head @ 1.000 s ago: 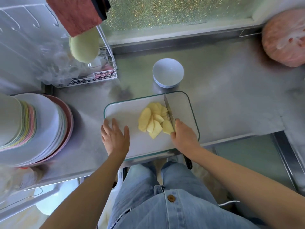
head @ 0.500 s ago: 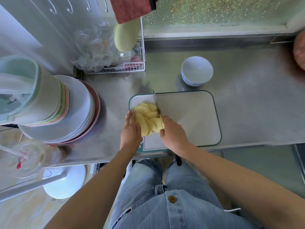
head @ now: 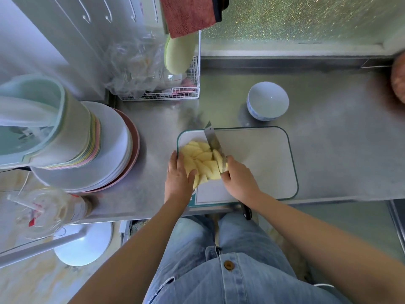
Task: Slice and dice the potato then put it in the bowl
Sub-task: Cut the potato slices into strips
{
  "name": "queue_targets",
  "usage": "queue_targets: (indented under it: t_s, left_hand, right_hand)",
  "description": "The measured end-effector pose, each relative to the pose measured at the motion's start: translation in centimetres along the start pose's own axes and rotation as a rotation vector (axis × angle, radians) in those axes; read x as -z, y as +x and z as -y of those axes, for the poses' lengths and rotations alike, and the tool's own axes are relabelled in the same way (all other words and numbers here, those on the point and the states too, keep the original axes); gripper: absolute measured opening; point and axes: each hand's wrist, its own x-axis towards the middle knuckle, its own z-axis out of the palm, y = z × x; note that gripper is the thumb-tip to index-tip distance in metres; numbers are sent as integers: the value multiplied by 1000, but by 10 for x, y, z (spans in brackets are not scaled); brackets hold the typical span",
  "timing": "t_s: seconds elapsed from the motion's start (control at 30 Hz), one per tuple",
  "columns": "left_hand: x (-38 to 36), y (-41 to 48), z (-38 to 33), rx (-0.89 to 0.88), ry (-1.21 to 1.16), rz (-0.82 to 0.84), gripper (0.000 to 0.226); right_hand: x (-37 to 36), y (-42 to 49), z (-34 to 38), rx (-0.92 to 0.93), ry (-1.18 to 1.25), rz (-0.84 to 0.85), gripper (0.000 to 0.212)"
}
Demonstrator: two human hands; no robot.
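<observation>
From my remote station I record the following. The potato (head: 202, 160) lies as a heap of thin, pale yellow, overlapping slices on the left end of the cutting board (head: 258, 159). They have not been diced, and none are in the bowl (head: 267, 101).

The board is a white rectangular slab with rounded corners and a green rim. It sits flat on the brushed steel counter (head: 337, 150), its near edge at the counter's front lip.

The left hand (head: 178, 179) rests at the board's left edge. Its fingers are straight and together, and its thumb lies against the near side of the heap.

The right hand (head: 240, 179) is curled round the handle of the knife (head: 213, 140), with the black butt of the handle showing below the wrist. The flat steel blade stands against the right side of the heap, its tip reaching the board's far rim.

The bowl is round, glossy white inside with a blue pattern outside. It stands upright beyond the board and apart from it.

To the left is a stack of smooth round plates (head: 118, 150) with a pale green tub on top. Behind them, a white wire basket (head: 188, 94) holds crumpled clear plastic. A red terry cloth (head: 188, 16) hangs above the basket.
</observation>
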Motion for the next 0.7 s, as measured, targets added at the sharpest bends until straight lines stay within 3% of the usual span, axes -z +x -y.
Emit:
queue_targets:
  t_s: [0.17,0.27,0.37,0.47,0.57,0.63,0.7]
  left_hand:
    - [2,0,1,-54,101,-141,58]
    - [0,-1,-5,-57,130,-184,53]
    - [-1,4,-25,-110,50,-260,43]
    - [0,11,-64,-86,-150,-81,36]
    - [-8,20,-107,91,-263,141,66]
    - [-17,23,-126,156,-244,178,76]
    - [-25,26,-134,183,-225,147,72]
  right_hand:
    - [17,12,-25,-97,247,-71,7]
    - [36,10,-40,-192,520,-13,6]
    - [49,4,-52,-201,609,67,5]
    - [55,0,-58,-167,628,108,5]
    - [59,-2,-62,-129,630,121,4]
    - [64,-4,-66,-107,623,133,2]
    - [71,-5,-73,-109,624,135,1]
